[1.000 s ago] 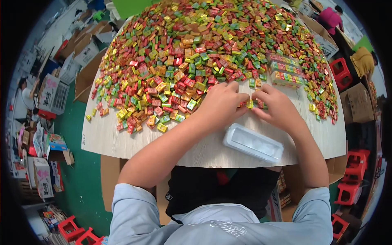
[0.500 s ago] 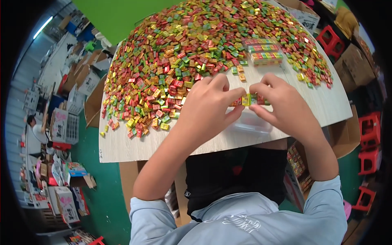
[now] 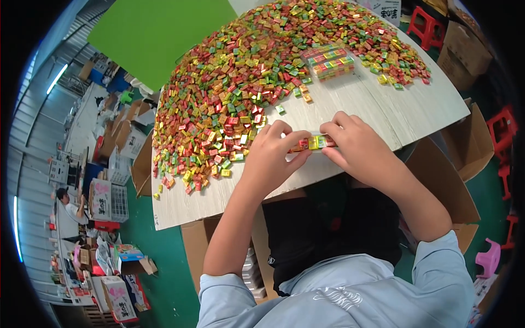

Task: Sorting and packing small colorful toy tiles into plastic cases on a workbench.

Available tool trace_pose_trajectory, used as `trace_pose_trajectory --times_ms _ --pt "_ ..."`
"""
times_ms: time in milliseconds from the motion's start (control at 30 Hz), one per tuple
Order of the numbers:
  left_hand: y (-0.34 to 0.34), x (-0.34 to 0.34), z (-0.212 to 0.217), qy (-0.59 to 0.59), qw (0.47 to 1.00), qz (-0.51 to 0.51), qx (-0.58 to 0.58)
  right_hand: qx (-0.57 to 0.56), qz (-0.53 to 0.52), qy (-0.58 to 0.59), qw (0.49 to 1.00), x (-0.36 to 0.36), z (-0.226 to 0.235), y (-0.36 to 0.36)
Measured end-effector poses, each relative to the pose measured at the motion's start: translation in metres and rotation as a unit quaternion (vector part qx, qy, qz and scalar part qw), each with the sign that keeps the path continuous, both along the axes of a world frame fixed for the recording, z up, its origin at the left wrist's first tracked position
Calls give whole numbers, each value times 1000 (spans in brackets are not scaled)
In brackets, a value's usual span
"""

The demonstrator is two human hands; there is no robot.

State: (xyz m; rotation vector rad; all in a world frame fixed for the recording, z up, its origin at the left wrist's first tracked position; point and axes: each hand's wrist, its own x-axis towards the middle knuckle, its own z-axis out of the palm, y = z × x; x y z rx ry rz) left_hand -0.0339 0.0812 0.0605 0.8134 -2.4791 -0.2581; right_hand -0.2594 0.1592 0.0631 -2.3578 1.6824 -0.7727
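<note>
A short row of small wrapped candies (image 3: pixel 316 143), red, yellow and green, is pinched at its two ends between my hands. My left hand (image 3: pixel 273 156) closes thumb and fingers on the left end. On the right end, the fingers and thumb of my right hand (image 3: pixel 358 146) are closed likewise. A clear plastic box lies around or under the row, mostly hidden by my hands, so how deep the row sits in it I cannot tell. Beyond my hands stands a clear box filled with candy rows (image 3: pixel 332 66). A large heap of loose candies (image 3: pixel 229 87) spreads over the table's far side.
The pale wooden table (image 3: pixel 394 120) has a curved right edge. Open cardboard boxes (image 3: pixel 445 175) stand below it at the right, near red stools (image 3: pixel 426 28) and a pink stool (image 3: pixel 488 257). A person (image 3: pixel 71 206) is at the far left among cartons.
The view has shifted and tilted. My hands have brought the candy row nearer to me, down to the clear box that showed below it before. Both hands keep their grip.
</note>
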Motion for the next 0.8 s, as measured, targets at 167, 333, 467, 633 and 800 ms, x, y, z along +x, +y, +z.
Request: trace_pose_trajectory --times_ms 167,333,467,633,800 --pt "-1 3 -15 67 997 2 -30 -36 -21 -11 999 3 -6 9" --pt "7 4 -26 74 995 31 -56 -55 -12 -44 997 -2 -12 18" --pt "6 6 -34 74 994 55 -62 -79 -28 -29 996 -7 -13 19" --pt "7 -2 -38 15 993 37 -114 -87 8 8 996 -6 -20 9" --pt "3 -5 -43 -26 991 23 -133 -81 60 71 992 2 -33 -4"
